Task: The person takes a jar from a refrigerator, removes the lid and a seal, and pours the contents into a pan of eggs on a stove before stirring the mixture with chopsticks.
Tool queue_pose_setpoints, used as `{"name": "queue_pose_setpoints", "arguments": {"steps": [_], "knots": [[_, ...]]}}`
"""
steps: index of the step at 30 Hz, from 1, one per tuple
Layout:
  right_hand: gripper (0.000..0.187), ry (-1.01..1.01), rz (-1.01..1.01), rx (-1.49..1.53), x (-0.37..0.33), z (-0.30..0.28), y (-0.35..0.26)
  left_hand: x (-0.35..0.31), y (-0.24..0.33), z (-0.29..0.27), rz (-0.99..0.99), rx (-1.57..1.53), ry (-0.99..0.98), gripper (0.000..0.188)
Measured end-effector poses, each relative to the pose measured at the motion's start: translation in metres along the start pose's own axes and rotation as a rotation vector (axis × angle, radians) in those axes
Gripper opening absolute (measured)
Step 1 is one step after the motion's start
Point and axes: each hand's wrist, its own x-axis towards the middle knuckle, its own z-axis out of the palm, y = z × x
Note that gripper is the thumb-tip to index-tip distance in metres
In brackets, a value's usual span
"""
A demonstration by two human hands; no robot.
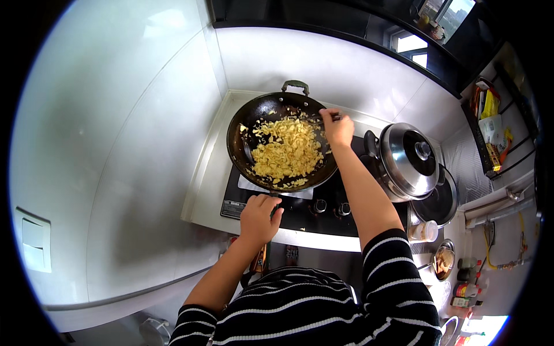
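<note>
While the left hand (258, 219) grips its dark handle (275, 209), a round black metal wok (237, 151) holds crumbled yellow food (288, 149).
That likely steadies it; the right hand (339, 129) pinches a slim dark utensil (336, 117).

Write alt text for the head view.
A person's bare left hand is at the near side of a round black metal wok holding chopped yellow food, and the bare right hand is over its right rim. The wok sits on a black stovetop, a lidded silver metal pot to its right.
</note>
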Motion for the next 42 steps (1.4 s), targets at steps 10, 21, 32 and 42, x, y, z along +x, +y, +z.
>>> {"name": "queue_pose_setpoints", "arguments": {"steps": [10, 21, 32, 42], "knots": [[0.021, -0.709, 0.191, 0.475, -0.082, -0.027, -0.066, -0.001, -0.001, -0.001, -0.02, -0.001, -0.027, 0.025], [0.02, -0.111, 0.118, 0.199, -0.009, -0.072, 0.019, 0.0, 0.001, -0.001, -0.013, 0.011, -0.041, 0.025], [0.019, -0.464, 0.025, 0.496, -0.112, -0.046, -0.064, 0.003, 0.002, -0.001, -0.011, 0.044, -0.046, 0.024], [0.022, -0.177, 0.23, 0.248, -0.046, -0.063, 0.011, 0.003, 0.002, 0.0, -0.015, 0.011, -0.044, 0.023]]}}
